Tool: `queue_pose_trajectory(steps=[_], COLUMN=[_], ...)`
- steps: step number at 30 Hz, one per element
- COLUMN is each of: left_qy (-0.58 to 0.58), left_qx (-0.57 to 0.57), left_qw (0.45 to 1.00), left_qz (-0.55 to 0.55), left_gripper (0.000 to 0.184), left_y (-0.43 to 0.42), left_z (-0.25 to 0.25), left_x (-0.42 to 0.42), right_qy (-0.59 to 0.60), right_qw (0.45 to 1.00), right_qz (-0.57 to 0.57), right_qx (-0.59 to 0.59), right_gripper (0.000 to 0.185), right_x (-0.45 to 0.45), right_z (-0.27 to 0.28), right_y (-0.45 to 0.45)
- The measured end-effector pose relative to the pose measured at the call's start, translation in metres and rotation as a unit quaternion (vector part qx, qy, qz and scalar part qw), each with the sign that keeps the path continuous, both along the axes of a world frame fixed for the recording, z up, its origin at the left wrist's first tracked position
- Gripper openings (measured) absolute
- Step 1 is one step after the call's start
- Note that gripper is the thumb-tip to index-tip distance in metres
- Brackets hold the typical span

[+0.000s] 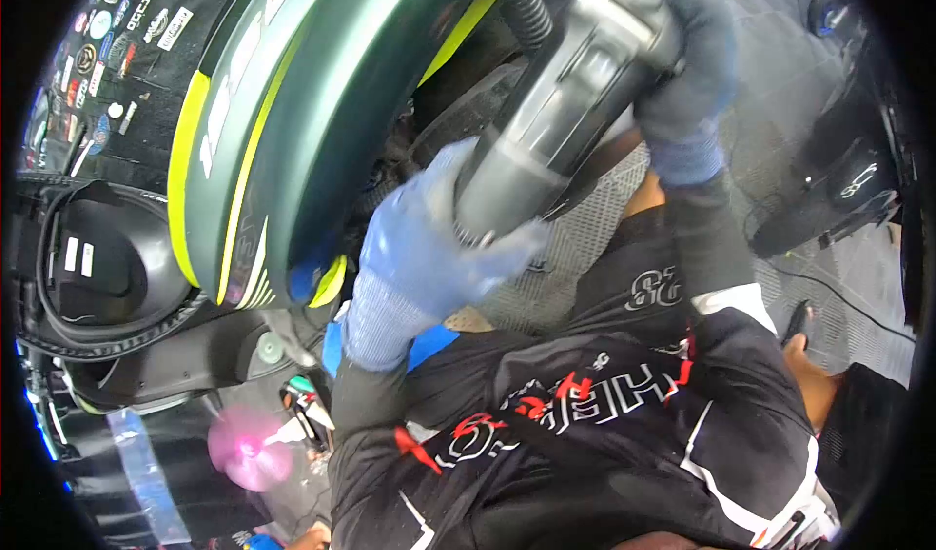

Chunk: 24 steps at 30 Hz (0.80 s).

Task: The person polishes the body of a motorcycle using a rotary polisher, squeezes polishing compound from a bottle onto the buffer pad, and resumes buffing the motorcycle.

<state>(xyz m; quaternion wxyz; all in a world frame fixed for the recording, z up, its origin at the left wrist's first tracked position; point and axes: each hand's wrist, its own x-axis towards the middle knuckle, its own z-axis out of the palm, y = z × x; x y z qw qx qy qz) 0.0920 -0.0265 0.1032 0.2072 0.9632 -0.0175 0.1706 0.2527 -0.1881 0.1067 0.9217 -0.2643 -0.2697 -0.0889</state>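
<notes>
A grey and black power tool (526, 155) with a metal gear head (624, 14), shaped like an angle grinder, is held in both gloved hands above my lap. My left hand (419, 243), in a blue knit glove, is wrapped around the grey rear end of its body. Up at the gear head, my right hand (687, 72) in a darker blue glove grips the side; part of its fingers is hidden behind the tool. To the left of the tool stands a glossy grey-green body panel (331, 131) with yellow edges. Both hands look slightly blurred.
Left of the panel are a round black part (112, 257) ringed by black tubing and a sticker-covered dark surface (107, 53). A pink fan (251, 448) blurs at lower left. On the right, a black cable (848, 301) crosses the grey tiled floor near a black bag-like object (829, 179).
</notes>
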Motion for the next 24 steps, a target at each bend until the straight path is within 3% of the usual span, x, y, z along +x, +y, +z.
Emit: queue_pose_trajectory(steps=[1,2,3,4,5,6,7,8,10,11,12,13,14,15,18,24], left_qy=[0.060,0.116,0.113,0.094,0.069,0.064,0.057,0.067,0.081,0.086,0.132,0.097,0.080,0.102,0.127,0.108], left_qx=[-0.050,-0.102,-0.100,-0.061,-0.028,-0.031,-0.040,-0.055,-0.007,-0.047,-0.012,0.051,0.037,-0.012,-0.091,0.042], left_qw=[0.997,0.988,0.988,0.994,0.997,0.997,0.998,0.996,0.996,0.995,0.990,0.993,0.995,0.994,0.988,0.991], left_qz=[0.016,0.029,0.019,0.022,0.010,0.012,0.004,-0.006,0.031,0.029,0.057,0.045,0.043,0.040,0.020,0.067], left_gripper=[0.071,0.070,0.070,0.078,0.086,0.084,0.081,0.080,0.082,0.071,0.091,0.089,0.089,0.089,0.088,0.083], left_y=[-0.007,-0.012,-0.011,-0.007,-0.005,-0.003,0.005,0.013,0.036,0.044,0.040,0.052,0.060,0.067,0.068,0.063], left_z=[0.012,0.019,0.016,0.008,0.002,-0.003,-0.013,-0.016,-0.031,-0.037,-0.023,-0.037,-0.047,-0.053,-0.057,-0.060], left_x=[0.008,0.013,0.010,0.002,-0.005,-0.016,-0.029,-0.040,-0.067,-0.079,-0.093,-0.106,-0.119,-0.129,-0.143,-0.184], right_qy=[-0.021,-0.018,-0.111,-0.195,-0.211,-0.203,-0.113,-0.025,0.012,-0.035,-0.033,-0.043,-0.063,0.015,-0.047,-0.046], right_qw=[0.993,0.993,0.929,0.788,0.767,0.801,0.928,0.989,0.998,0.984,0.982,0.981,0.970,0.986,0.973,0.974], right_qz=[-0.112,-0.115,-0.294,-0.460,-0.489,-0.450,-0.257,-0.072,0.049,-0.095,-0.068,-0.079,-0.111,0.015,-0.064,-0.020], right_qx=[-0.026,-0.021,-0.196,-0.360,-0.357,-0.338,-0.244,-0.124,-0.033,-0.146,-0.171,-0.174,-0.205,-0.165,-0.216,-0.219], right_gripper=[0.034,0.034,0.029,0.024,0.023,0.029,0.035,0.042,0.056,0.052,0.052,0.052,0.052,0.052,0.053,0.057], right_x=[0.013,0.030,0.050,0.064,0.049,0.036,0.011,-0.009,-0.039,-0.047,-0.057,-0.065,-0.073,-0.091,-0.106,-0.140], right_z=[0.001,-0.014,-0.043,-0.067,-0.077,-0.080,-0.072,-0.062,-0.063,-0.064,-0.071,-0.079,-0.083,-0.084,-0.104,-0.113], right_y=[0.006,0.002,-0.013,-0.027,-0.019,-0.017,-0.008,0.007,0.028,0.028,0.033,0.042,0.046,0.050,0.051,0.059])
